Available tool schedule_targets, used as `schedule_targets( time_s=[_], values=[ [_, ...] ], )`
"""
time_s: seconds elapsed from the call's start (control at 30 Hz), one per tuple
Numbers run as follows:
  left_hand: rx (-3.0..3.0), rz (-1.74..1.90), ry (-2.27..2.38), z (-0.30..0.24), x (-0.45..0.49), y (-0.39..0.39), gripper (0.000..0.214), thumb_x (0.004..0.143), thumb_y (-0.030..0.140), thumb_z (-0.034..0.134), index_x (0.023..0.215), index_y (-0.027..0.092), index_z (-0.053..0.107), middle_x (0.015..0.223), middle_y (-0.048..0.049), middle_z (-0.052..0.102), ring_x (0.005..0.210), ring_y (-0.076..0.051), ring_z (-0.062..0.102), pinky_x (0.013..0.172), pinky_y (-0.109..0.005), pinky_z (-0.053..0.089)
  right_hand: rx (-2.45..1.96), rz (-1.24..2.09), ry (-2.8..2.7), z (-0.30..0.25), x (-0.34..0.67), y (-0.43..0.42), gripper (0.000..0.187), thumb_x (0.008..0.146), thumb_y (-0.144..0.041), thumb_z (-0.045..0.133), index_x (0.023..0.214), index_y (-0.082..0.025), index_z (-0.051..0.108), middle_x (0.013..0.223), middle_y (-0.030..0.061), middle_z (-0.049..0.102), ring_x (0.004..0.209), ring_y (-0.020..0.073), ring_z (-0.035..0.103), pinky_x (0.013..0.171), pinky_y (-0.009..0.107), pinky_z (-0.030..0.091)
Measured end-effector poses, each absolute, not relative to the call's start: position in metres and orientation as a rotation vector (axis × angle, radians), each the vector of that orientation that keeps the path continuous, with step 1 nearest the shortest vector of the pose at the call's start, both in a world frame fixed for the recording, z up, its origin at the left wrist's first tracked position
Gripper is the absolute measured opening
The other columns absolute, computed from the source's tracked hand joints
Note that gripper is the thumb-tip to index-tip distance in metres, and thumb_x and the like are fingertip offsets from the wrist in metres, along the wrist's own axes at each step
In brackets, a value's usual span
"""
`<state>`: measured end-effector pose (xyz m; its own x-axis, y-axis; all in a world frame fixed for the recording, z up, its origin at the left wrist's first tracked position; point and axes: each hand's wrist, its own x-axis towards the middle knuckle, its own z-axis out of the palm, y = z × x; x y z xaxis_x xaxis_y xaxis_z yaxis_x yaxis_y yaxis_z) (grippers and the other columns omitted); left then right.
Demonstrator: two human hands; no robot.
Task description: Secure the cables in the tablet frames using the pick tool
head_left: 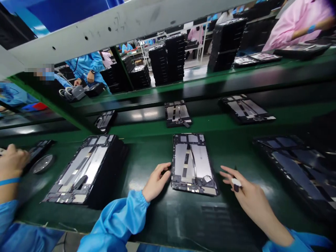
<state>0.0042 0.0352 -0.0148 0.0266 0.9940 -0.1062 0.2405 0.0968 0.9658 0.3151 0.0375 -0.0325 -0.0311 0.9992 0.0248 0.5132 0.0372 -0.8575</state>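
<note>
Where the tablet (pixel 193 164) lies: flat on the green bench (pixel 147 147), between the person's left hand (pixel 156 182) and right hand (pixel 250 197).
Tablet's inside: uncovered, silver panels showing, with a dark strip running lengthwise and a small whitish square near the lower right corner.
Left hand: fingers loosely bent and free of any grip, their tips at the tablet's left edge; whether they touch it, I cannot tell.
Right hand: apart from the tablet, just beyond its right edge, fingers spread and pointing towards it; a small white and dark item (pixel 236 184) shows among them, and I cannot tell whether they grip it.
Left of the tablet: a tall stack (pixel 86 164) of tablets, the top one also uncovered.
Right of the right hand: another uncovered tablet (pixel 299 168), in shade, cut off by the picture's edge.
Behind the tablet: a row of three more, one at left (pixel 105 120), one in the middle (pixel 177 113), one at right (pixel 246 108).
Far left: a clear round dish (pixel 43 163) beside a co-worker's hand (pixel 13 162) with a blue wristband.
Across the bench: dark stacks (pixel 168 59), a person in blue (pixel 88 68) and a pink sleeve (pixel 291 24).
</note>
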Motion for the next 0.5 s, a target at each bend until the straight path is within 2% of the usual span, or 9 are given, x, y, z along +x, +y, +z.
schedule_targets(
  time_s=[0.1,0.23,0.37,0.5],
  values=[
    [1.6,0.753,1.352,-0.012,-0.006,0.02,0.05,0.078,0.03,0.071,0.126,0.022,0.061,0.109,-0.0066,0.063,0.094,-0.02,0.06,0.085,-0.034,0.05,-1.558,0.942,-1.689,-0.039,0.319,0.028,0.039,0.091,-0.033,0.046,0.125,-0.025,0.061,0.114,0.008,0.075,0.097,0.0264,0.074,0.069,0.033,0.062],
    [1.913,0.629,1.443,-0.022,0.008,0.002,0.054,0.088,0.024,0.06,0.14,0.022,0.046,0.104,-0.006,0.059,0.088,-0.017,0.06,0.084,-0.033,0.051,-1.589,0.853,-1.74,-0.035,0.313,0.027,0.036,0.092,-0.036,0.046,0.12,-0.023,0.064,0.109,0.008,0.076,0.09,0.026,0.075,0.069,0.033,0.061],
    [2.05,0.633,1.49,-0.025,0.023,-0.002,0.048,0.092,0.028,0.058,0.137,0.02,0.045,0.1,-0.0055,0.059,0.08,-0.017,0.06,0.078,-0.033,0.054,-1.626,0.671,-1.795,-0.025,0.315,0.031,0.031,0.091,-0.038,0.051,0.114,-0.023,0.065,0.101,0.0071,0.078,0.088,0.0273,0.075,0.065,0.032,0.059],
    [2.16,0.699,1.453,-0.017,0.019,0.001,0.043,0.092,0.034,0.059,0.132,0.02,0.049,0.111,-0.0082,0.059,0.088,-0.018,0.062,0.079,-0.033,0.055,-1.559,0.415,-1.92,-0.016,0.309,0.027,0.029,0.094,-0.034,0.05,0.114,-0.02,0.065,0.101,0.0101,0.076,0.088,0.0287,0.073,0.068,0.036,0.057]
  ],
)
